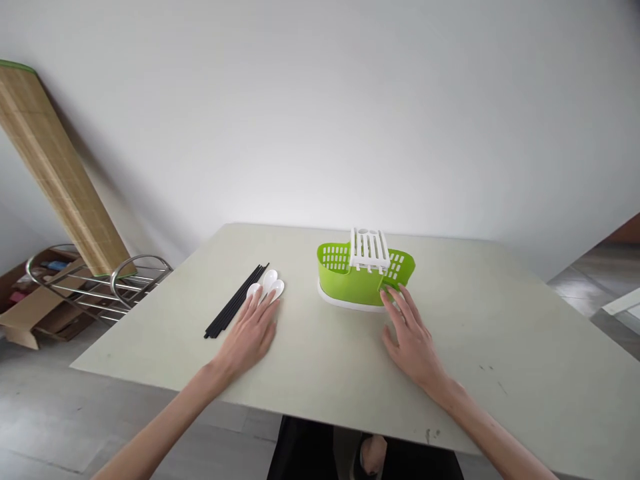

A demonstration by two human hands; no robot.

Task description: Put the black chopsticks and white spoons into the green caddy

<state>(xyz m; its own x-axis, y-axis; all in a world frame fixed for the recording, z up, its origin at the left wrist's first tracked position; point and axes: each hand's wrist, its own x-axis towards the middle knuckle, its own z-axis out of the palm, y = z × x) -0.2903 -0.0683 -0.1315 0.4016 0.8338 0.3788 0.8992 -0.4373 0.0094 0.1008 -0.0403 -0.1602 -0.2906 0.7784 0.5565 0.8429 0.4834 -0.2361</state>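
Observation:
My left hand point(251, 331) lies flat on the table, its fingertips over the handles of three white spoons point(271, 279). The spoon bowls show beyond my fingers; their handles are hidden. Just left of them lies a bundle of black chopsticks point(235, 303), set at a slant. My right hand point(411, 339) is at the front right of a green cutlery basket point(345, 285), fingers spread, the tips at its front wall. Whether they press on it I cannot tell. The basket has slotted walls, a white base and a white slatted rack point(370, 249) across its top.
The pale table point(320, 360) stands against a white wall point(350, 120). On the left, a rolled bamboo mat point(65, 167) leans beside a metal rack point(105, 287) and an open cardboard box point(35, 313). Part of a white piece of furniture point(623, 302) shows at the right edge.

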